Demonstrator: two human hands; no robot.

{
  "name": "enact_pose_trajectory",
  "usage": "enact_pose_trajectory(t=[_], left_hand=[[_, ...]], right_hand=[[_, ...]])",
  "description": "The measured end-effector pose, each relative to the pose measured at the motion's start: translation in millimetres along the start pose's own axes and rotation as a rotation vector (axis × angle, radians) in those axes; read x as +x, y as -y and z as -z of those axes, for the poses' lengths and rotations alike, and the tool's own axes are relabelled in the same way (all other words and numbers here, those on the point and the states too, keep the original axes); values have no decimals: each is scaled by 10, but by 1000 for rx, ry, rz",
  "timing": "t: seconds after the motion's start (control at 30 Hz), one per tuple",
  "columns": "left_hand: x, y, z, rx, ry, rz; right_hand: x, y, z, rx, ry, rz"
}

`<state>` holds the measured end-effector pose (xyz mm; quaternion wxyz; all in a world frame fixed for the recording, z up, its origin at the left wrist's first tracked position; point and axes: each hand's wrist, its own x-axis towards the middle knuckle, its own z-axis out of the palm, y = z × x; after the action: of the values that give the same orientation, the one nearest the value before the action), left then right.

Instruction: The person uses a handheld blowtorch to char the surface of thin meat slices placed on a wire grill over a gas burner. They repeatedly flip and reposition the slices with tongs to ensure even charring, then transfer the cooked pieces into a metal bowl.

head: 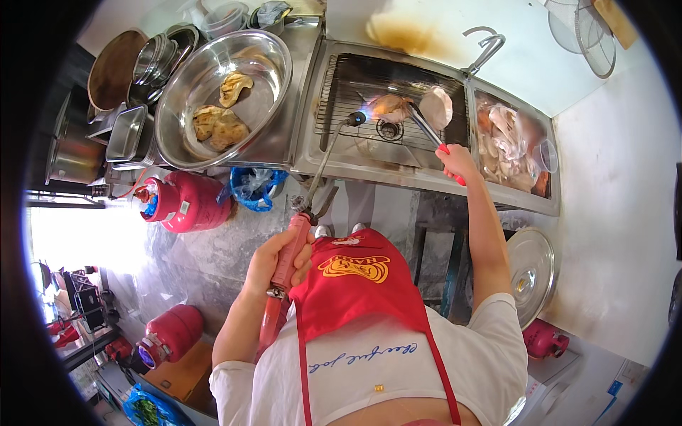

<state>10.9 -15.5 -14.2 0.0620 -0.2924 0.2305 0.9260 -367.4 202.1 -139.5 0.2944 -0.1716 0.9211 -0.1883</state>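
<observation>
My left hand (274, 261) is wrapped around the pink handle of a gas torch (292, 255), whose long metal tube reaches up over the sink. A flame (368, 113) leaves the nozzle and plays on a browning piece of meat (391, 108). That piece lies over a wire rack (341, 96) in the larger basin, with the tips of metal tongs (429, 131) against its right end. My right hand (457, 161) grips the tongs' red handles. Just right of the tips is a pale piece of meat (438, 108). Whether the tongs lift the browning piece I cannot tell.
A large steel bowl (176, 106) with several browned pieces stands left of the sink. The smaller basin (554, 197) at right holds raw meat (506, 133), below a faucet (489, 50). A red gas cylinder (197, 199) and a blue-lined bin (256, 189) stand on the floor.
</observation>
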Motion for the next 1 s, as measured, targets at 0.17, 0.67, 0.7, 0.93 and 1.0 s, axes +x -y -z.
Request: enact_pose_trajectory(t=[0.17,0.67,0.7,0.93,1.0], left_hand=[[-6,24,-7,6,-7,-1],[-100,-35,-67,22,-72,-63],[-100,-28,-67,18,-75,-72],[-18,-67,-136,12,-78,-71],[2,-91,-192,10,-84,-64]], right_hand=[[-52,74,-28,44,-1,-22],[-95,-234,401,-336,-109,58],[-98,-259,377,-369,-134,110],[-110,-223,165,-135,56,23],[-59,-183,111,-15,108,-19]])
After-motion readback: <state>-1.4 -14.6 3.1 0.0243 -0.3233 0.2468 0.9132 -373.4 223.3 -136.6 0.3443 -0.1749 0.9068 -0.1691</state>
